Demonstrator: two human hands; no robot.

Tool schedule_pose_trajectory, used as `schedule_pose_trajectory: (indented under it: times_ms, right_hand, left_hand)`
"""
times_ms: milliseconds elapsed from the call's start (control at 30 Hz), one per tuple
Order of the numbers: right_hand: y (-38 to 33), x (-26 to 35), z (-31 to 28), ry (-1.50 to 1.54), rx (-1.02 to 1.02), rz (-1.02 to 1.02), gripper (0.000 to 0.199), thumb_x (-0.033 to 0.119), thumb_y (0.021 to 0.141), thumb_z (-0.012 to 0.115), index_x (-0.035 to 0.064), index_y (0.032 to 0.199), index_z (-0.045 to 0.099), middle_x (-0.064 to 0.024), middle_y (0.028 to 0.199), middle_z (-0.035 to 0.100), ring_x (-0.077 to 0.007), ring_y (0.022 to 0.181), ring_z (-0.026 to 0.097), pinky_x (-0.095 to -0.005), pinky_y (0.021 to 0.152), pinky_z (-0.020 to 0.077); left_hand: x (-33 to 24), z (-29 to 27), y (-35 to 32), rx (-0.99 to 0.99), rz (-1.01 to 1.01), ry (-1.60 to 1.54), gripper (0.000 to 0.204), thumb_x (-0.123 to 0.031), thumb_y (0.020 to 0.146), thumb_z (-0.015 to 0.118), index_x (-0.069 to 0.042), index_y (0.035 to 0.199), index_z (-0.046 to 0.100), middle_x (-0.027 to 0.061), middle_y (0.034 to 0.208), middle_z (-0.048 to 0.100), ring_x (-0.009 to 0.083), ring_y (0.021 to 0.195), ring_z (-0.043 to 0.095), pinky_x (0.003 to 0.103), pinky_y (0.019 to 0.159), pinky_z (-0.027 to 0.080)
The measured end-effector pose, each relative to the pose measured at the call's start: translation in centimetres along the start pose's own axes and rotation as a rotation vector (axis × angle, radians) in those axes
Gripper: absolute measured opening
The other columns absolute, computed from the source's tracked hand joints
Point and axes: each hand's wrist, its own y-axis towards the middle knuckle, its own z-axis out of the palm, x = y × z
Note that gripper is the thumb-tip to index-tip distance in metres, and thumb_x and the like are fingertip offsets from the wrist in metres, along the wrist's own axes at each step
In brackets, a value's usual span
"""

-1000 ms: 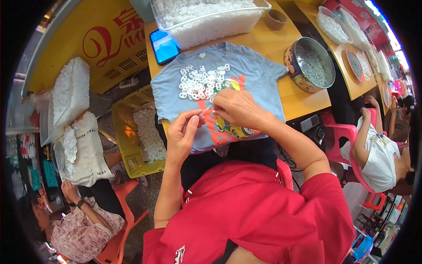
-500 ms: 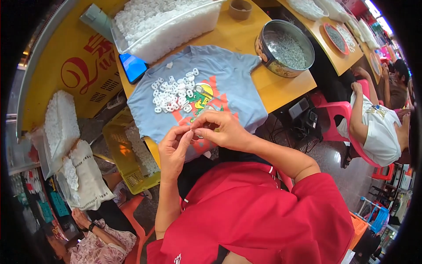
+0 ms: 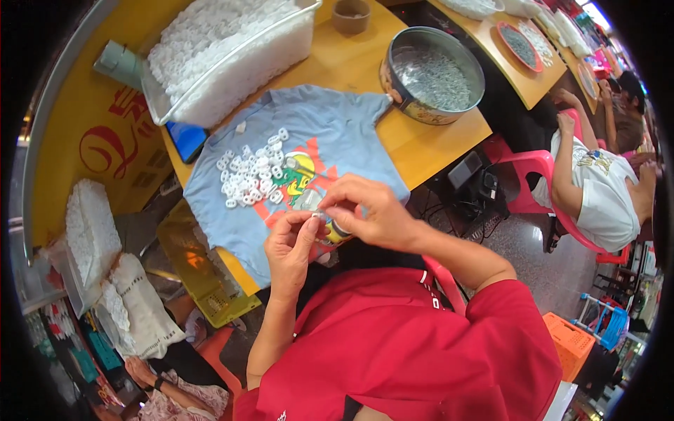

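Note:
My left hand (image 3: 288, 254) is closed in a pinch on a small white plastic piece (image 3: 318, 215), held above the near edge of a blue-grey T-shirt. Right beside it, the fingers of my right hand (image 3: 375, 214) are pinched together at the piece. Whatever those fingertips hold is too small to make out. On the T-shirt (image 3: 344, 119), spread over the table, lies a heap of white plastic pieces (image 3: 247, 175) with holes in them. A round tin (image 3: 393, 83) of small metal parts stands at the table's far right.
A clear bin (image 3: 242, 88) heaped with white pieces stands at the back left, beside a phone (image 3: 185, 142). Behind is a small brown bowl (image 3: 351, 17). A yellow crate (image 3: 225, 306) sits low at left. People sit at both sides, one on a pink chair (image 3: 526, 165).
The view has shifted, so the table and bin sit further left. My right fingers have lifted a little off my left ones, and the white piece between them now shows.

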Motion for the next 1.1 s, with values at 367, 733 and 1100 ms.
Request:
schedule_pose_trajectory:
  times_ms: [367,733,1100]
  right_hand:
    - [8.4,-1.4,-22.2,-0.846,-0.051,0.095,0.017,0.009,0.083,0.064,-0.0017,0.096,0.067,-0.0139,0.086,0.068,-0.0259,0.081,0.066,-0.0336,0.073,0.0513]
    - [9.2,-5.0,-22.1,-1.219,0.308,0.084,0.026,0.020,0.077,0.073,0.0130,0.101,0.068,-0.0118,0.105,0.059,-0.0327,0.098,0.061,-0.0439,0.084,0.0485]
    - [9.8,-5.9,-23.0,-1.006,0.370,0.153,0.012,0.011,0.077,0.064,0.0021,0.084,0.067,-0.0167,0.084,0.066,-0.0358,0.084,0.064,-0.0425,0.074,0.0510]
  left_hand:
    - [1.0,-0.1,1.9,0.057,-0.003,0.070,0.010,-0.009,0.094,0.060,0.000,0.100,0.061,0.0053,0.087,0.066,0.0107,0.075,0.063,0.024,0.069,0.050]
    - [1.2,-0.1,2.1,0.072,0.014,0.046,0.010,-0.009,0.094,0.061,-0.001,0.099,0.061,0.0052,0.088,0.066,0.0107,0.075,0.063,0.024,0.069,0.050]
    - [1.7,-0.5,1.9,0.088,0.059,0.083,0.009,-0.007,0.094,0.059,0.001,0.099,0.061,0.0056,0.088,0.066,0.0108,0.075,0.063,0.024,0.069,0.051]
